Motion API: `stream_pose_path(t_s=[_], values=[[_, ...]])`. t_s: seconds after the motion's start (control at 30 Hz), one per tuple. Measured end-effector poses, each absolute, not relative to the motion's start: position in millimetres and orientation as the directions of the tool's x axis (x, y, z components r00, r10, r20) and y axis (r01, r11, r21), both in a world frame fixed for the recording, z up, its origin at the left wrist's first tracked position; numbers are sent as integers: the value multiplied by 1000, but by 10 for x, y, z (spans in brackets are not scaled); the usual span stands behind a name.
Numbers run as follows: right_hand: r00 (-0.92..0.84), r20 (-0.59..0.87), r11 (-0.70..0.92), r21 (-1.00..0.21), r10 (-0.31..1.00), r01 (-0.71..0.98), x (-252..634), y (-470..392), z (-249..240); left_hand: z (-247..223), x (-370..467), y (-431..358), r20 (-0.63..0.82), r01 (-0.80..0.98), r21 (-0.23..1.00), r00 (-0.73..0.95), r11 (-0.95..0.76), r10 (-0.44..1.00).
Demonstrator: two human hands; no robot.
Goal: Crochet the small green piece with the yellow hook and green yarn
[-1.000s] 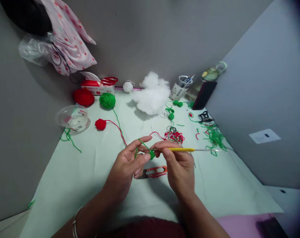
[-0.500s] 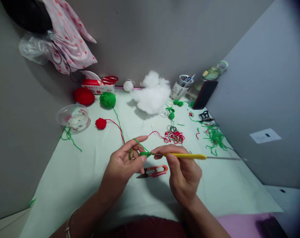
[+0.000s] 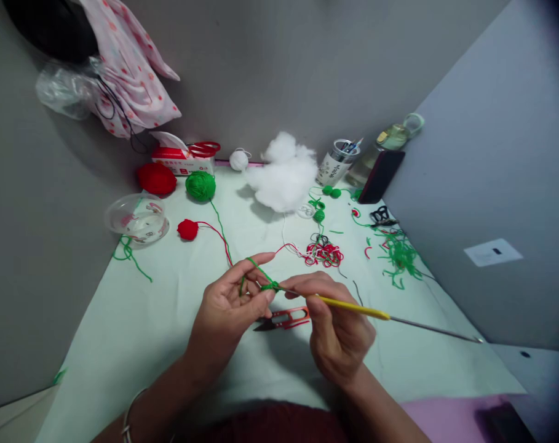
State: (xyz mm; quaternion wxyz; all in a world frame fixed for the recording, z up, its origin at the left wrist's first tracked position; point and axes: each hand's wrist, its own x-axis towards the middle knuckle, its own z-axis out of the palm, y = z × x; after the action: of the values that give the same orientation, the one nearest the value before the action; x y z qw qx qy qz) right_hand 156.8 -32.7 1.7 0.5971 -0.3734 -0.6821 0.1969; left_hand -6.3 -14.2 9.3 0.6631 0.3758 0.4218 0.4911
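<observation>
Between thumb and fingers, my left hand point(image 3: 228, 307) pinches a small green crochet piece point(image 3: 270, 287). Green yarn point(image 3: 259, 268) loops over its raised index finger. My right hand point(image 3: 339, 326) grips a crochet hook by its yellow handle point(image 3: 353, 306). The hook's front end meets the green piece, its tip hidden in the stitches; the metal rear end slants down to the right. Orange-handled thread snips point(image 3: 288, 317) lie on the cloth just below and behind the fingers. A green yarn ball point(image 3: 200, 186) sits farther back, its strand running toward my left hand.
White stuffing point(image 3: 283, 175) lies at the back centre. Red yarn balls point(image 3: 187, 230), a clear bowl point(image 3: 143, 220) and a tissue box point(image 3: 182, 161) are left. Tangled yarn point(image 3: 324, 252), a pen can point(image 3: 337, 163), a phone point(image 3: 381, 176) and green scraps point(image 3: 401, 255) are right.
The crochet hook has tilted, its rear end swinging downward and right. My right hand has turned slightly with it, while my left hand has barely moved.
</observation>
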Motion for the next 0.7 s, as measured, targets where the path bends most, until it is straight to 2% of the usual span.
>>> stream_pose_path(t_s=[0.17, 0.27, 0.37, 0.43, 0.6, 0.7], values=[[-117, 742, 714, -570, 660, 407, 1552, -296, 49, 88, -42, -151, -157, -280, 944, 81, 174, 984], [-160, 805, 748, -430, 571, 505, 1539, -313, 26, 97, -20, -174, -136, -242, 961, 12, 135, 991], [-251, 826, 728, -251, 505, 638, 1545, -347, -2, 116, -3, -179, -146, -290, 947, -6, 138, 989], [-295, 808, 699, -189, 510, 690, 1560, -355, -5, 126, 1, -171, -163, -344, 926, 3, 154, 987], [-308, 760, 701, -260, 573, 665, 1580, -312, -18, 111, -13, -136, -207, -451, 857, 138, 248, 969], [-195, 770, 705, -409, 607, 579, 1569, -291, -35, 112, -51, -103, -283, -524, 744, 315, 414, 906]])
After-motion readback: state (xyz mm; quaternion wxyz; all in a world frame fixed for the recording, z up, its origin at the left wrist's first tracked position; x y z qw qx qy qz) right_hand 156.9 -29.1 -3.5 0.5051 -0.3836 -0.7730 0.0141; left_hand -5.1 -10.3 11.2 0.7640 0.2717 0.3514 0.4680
